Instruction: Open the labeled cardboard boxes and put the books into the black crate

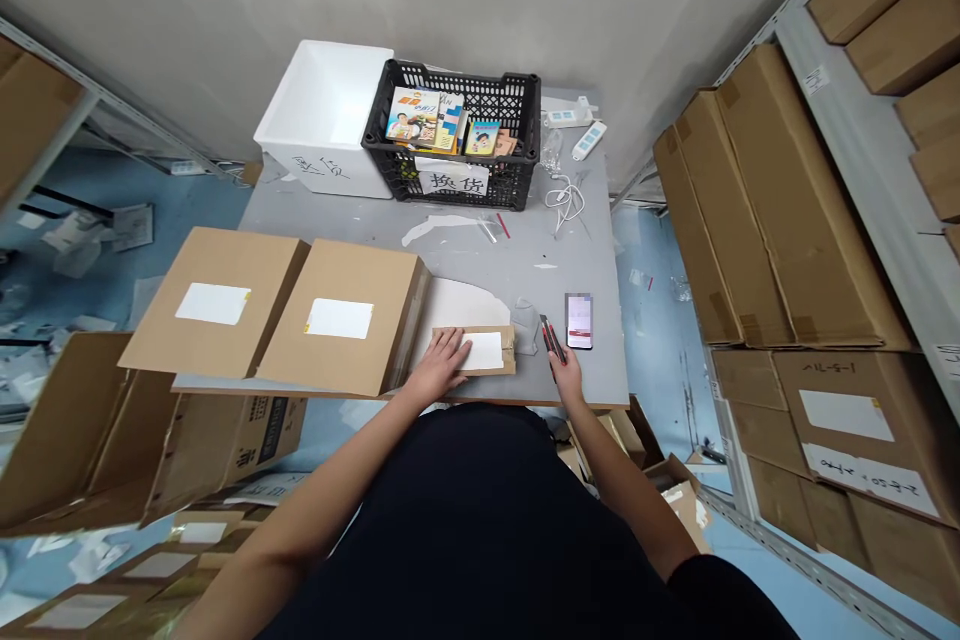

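My left hand (441, 363) lies with outstretched fingers on the left part of a small flat cardboard box (508, 360) that bears a white label (484, 350). The box rests near the front edge of the grey table (367, 223), and its right end looks torn or creased. My right hand (568, 375) is wrapped round a red and black utility knife (553, 340), held a little to the right of the box. Beside that hand, a phone (579, 322) with a lit screen lies on the table. A clear plastic piece (526, 325) sits between box and knife.
Two large cardboard boxes (345, 295) stand at the left. Behind are a white foam bin (326, 165) and a black crate (517, 160) holding books (414, 113). Power strips (589, 140) and a white cable (564, 200) lie back right. Shelves with cartons (817, 210) flank the right.
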The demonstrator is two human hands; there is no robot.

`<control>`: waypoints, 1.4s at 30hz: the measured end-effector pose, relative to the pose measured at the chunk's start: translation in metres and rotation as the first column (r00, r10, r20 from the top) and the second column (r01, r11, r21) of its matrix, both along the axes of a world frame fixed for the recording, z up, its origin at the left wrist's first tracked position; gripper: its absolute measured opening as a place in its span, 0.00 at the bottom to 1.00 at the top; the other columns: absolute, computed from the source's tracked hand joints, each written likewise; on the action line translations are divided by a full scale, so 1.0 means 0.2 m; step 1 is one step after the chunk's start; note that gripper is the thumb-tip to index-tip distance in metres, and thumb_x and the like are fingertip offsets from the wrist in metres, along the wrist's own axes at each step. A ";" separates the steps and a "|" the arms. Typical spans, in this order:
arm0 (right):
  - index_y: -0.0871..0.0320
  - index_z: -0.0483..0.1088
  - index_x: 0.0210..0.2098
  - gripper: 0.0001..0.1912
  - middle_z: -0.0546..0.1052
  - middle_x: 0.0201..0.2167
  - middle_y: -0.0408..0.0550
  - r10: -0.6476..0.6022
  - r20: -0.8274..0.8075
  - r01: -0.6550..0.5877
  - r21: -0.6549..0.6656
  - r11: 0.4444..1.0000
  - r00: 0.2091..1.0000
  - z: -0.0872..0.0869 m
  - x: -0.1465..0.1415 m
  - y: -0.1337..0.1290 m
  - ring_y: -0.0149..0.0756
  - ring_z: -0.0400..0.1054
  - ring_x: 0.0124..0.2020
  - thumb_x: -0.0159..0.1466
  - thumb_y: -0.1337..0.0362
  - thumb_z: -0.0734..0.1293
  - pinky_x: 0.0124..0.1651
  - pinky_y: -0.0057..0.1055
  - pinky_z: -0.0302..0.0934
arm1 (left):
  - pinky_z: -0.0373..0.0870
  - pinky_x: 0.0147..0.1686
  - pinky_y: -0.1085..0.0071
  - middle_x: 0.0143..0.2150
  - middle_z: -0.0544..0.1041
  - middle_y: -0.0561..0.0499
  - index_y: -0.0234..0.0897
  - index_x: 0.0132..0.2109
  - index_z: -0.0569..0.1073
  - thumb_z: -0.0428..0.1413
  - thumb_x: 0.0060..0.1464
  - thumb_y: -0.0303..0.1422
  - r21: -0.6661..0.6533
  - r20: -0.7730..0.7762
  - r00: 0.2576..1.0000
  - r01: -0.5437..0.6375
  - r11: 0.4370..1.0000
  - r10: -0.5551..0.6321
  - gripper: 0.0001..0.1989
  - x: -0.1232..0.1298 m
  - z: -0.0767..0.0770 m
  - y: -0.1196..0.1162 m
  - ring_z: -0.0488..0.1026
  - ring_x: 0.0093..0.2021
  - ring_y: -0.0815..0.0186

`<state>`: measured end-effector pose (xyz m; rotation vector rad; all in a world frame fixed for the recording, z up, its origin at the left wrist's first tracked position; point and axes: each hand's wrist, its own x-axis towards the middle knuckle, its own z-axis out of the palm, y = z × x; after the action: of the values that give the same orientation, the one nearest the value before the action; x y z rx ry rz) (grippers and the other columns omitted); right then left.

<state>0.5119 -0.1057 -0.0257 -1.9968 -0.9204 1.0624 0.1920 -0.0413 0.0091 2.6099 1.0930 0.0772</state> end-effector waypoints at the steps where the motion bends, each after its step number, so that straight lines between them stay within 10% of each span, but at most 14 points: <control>1: 0.66 0.65 0.54 0.33 0.76 0.45 0.59 -0.008 0.043 0.009 -0.017 1.000 0.999 -0.04 0.00 0.04 0.44 0.71 0.44 0.59 0.46 0.62 0.46 0.37 0.65 | 0.49 0.65 0.46 0.70 0.54 0.36 0.37 0.66 0.57 0.56 0.57 0.36 0.004 0.016 1.000 -0.010 1.000 0.010 0.32 0.00 0.00 -0.03 0.46 0.71 0.48; 9: 0.65 0.66 0.55 0.26 0.73 0.49 0.61 0.021 0.244 0.010 -0.122 0.992 0.969 -0.20 -0.03 0.12 0.47 0.67 0.51 0.60 0.59 0.61 0.55 0.43 0.58 | 0.64 0.58 0.51 0.54 0.71 0.41 0.42 0.63 0.64 0.47 0.62 0.27 -0.021 0.060 0.997 -0.056 0.998 0.057 0.23 -0.06 0.03 -0.15 0.65 0.58 0.54; 17: 0.61 0.66 0.58 0.24 0.71 0.53 0.59 0.227 0.376 -0.279 0.089 0.956 0.898 0.01 -0.12 0.11 0.46 0.63 0.55 0.65 0.62 0.56 0.59 0.44 0.56 | 0.59 0.60 0.55 0.58 0.67 0.41 0.40 0.63 0.63 0.45 0.62 0.25 0.000 0.007 0.999 -0.034 0.999 0.034 0.23 -0.05 0.04 -0.13 0.61 0.61 0.55; 20: 0.57 0.65 0.60 0.22 0.71 0.53 0.56 0.453 0.464 -0.581 0.176 0.795 0.761 0.17 -0.23 0.20 0.45 0.62 0.56 0.68 0.61 0.57 0.60 0.43 0.56 | 0.59 0.61 0.56 0.56 0.68 0.42 0.41 0.63 0.62 0.45 0.62 0.26 -0.027 -0.006 1.000 -0.018 0.999 0.018 0.23 -0.04 0.06 -0.12 0.61 0.60 0.56; 23: 0.54 0.63 0.62 0.23 0.68 0.58 0.54 0.669 0.586 -0.851 0.071 0.521 0.458 0.29 -0.37 0.31 0.46 0.57 0.60 0.67 0.62 0.61 0.62 0.43 0.53 | 0.59 0.60 0.57 0.54 0.69 0.42 0.40 0.62 0.63 0.45 0.62 0.26 -0.043 -0.005 1.000 -0.013 0.999 0.013 0.22 -0.03 0.09 -0.12 0.62 0.59 0.56; 27: 0.54 0.61 0.63 0.26 0.66 0.60 0.57 0.739 0.657 -0.919 -0.183 0.350 0.151 0.32 -0.52 0.41 0.49 0.58 0.59 0.65 0.64 0.65 0.59 0.45 0.53 | 0.60 0.58 0.58 0.54 0.69 0.41 0.40 0.61 0.64 0.44 0.63 0.26 -0.039 -0.026 1.000 -0.014 0.999 0.013 0.20 -0.03 0.11 -0.12 0.63 0.58 0.55; 35: 0.55 0.57 0.66 0.26 0.66 0.60 0.63 0.725 0.687 -0.889 -0.359 0.285 -0.045 0.23 -0.56 0.43 0.51 0.62 0.55 0.68 0.67 0.58 0.57 0.49 0.54 | 0.64 0.56 0.59 0.55 0.70 0.40 0.38 0.59 0.65 0.45 0.63 0.26 -0.038 -0.072 0.997 -0.002 0.999 -0.001 0.19 -0.03 0.07 -0.14 0.65 0.58 0.55; 42: 0.57 0.55 0.67 0.28 0.64 0.61 0.70 0.701 0.713 -0.815 -0.402 0.416 0.006 0.22 -0.69 0.40 0.58 0.62 0.57 0.67 0.71 0.56 0.58 0.61 0.49 | 0.67 0.53 0.58 0.55 0.72 0.34 0.32 0.60 0.65 0.45 0.62 0.24 -0.031 -0.172 0.985 0.015 0.999 -0.020 0.20 0.02 0.03 -0.11 0.71 0.54 0.54</control>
<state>0.3747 -0.0259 0.0173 -1.7291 -2.8191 0.3308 0.1957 -0.0640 0.0159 2.6388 1.1182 -0.1698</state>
